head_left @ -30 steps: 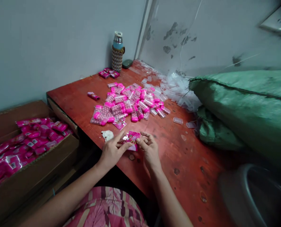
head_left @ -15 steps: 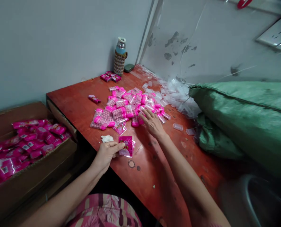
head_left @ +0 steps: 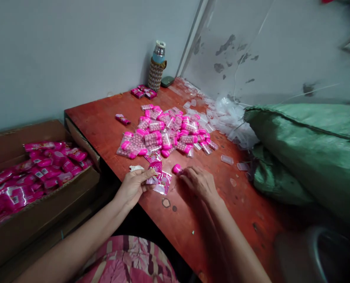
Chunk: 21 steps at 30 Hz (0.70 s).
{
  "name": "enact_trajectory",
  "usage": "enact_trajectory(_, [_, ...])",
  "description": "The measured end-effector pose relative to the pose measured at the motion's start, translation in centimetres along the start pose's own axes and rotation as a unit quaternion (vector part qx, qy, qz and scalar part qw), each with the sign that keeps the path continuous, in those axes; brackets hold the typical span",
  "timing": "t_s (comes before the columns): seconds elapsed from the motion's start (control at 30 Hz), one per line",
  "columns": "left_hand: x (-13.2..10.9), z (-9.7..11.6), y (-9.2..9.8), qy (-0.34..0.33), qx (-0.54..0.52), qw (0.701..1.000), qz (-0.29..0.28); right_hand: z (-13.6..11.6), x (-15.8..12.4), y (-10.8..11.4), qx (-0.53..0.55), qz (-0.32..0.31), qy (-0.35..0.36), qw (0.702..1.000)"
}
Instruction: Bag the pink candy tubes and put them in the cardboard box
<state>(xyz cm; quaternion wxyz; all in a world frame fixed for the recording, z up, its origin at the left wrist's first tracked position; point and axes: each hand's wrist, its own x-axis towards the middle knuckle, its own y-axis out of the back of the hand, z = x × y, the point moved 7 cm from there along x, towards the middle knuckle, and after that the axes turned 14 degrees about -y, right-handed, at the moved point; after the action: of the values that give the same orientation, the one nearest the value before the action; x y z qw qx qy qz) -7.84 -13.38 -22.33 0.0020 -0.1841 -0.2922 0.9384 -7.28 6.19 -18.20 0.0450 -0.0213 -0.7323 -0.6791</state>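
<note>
Between the thumb and fingers of my left hand (head_left: 135, 186) is a pink printed plastic packet (head_left: 156, 168), held over the table's near edge. Another pink printed packet (head_left: 164, 182) lies just beneath it. My right hand (head_left: 200, 181) is closed around a small clear candy container with a pink cap (head_left: 176, 169); the cap pokes out to the left and the fingers cover the rest. Beyond both hands spreads a pile of clear containers (head_left: 165, 133) with pink caps, filled with pink balls. A crumpled white scrap (head_left: 136, 168) sits beside my left hand.
At the left stands a cardboard box (head_left: 83, 182) of filled pink packets (head_left: 49, 165). A bottle in a knitted sleeve (head_left: 156, 72) and small pink boxes (head_left: 143, 91) stand at the back of the red table (head_left: 96, 114). Clear empty cases (head_left: 222, 116) and a green sack (head_left: 304, 145) are on the right.
My right hand has come back from the pile toward me, bringing a pink-capped container. My left hand has shifted slightly, with its packet tilted more. The view has turned a little left.
</note>
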Motion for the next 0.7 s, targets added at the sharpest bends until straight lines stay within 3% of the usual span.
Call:
enact_trajectory(0.17, [-0.4,-0.1,-1.5,-0.022,0.006,0.999,-0.032,0.7,-1.0,-1.0,0.066,-0.011,-0.104,0.992])
enact_trajectory(0.33, [-0.7,0.2,-1.7,-0.059,0.073,0.994,-0.064,-0.4,-0.7,-1.5,0.104,-0.081,-0.071,0.989])
enact_trajectory(0.43, [-0.6,-0.2,-1.2,-0.049,0.079,0.994,-0.058,-1.1,-1.0,-1.0,0.117,-0.073,-0.065,0.988])
enact_trajectory(0.53, [-0.5,-0.7,-1.1,-0.026,0.066,0.996,-0.060,-1.5,-1.2,-0.7,0.112,-0.051,-0.099,0.987])
enact_trajectory(0.7, [-0.6,-1.2,-1.5,-0.007,0.054,0.996,-0.070,-1.6,-1.3,-1.8,0.174,-0.088,-0.160,0.968])
